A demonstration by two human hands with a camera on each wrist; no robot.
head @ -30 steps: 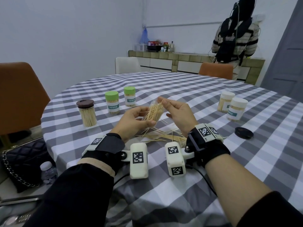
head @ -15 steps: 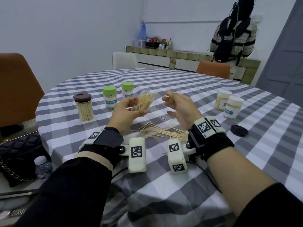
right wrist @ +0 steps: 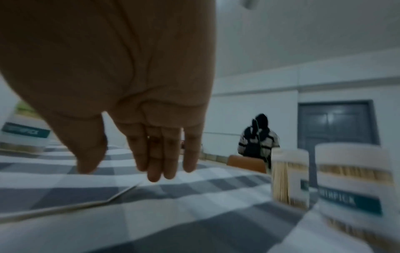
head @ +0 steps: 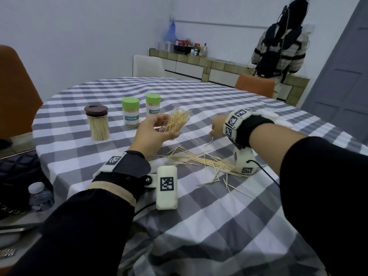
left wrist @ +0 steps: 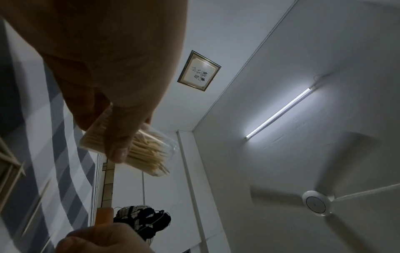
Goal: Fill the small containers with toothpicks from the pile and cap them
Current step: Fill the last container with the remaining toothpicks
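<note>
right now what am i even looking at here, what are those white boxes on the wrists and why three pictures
No machine: a person works with bare hands. The white boxes are wrist cameras; a third camera sits on the head. The head view shows a checked table with a loose toothpick pile, a brown-lidded jar, and two green-capped containers. The left hand holds a clear uncapped container of toothpicks, seen from below in the left wrist view. The right hand reaches down to stray toothpicks, its fingers straight, beside two white-capped containers.
</note>
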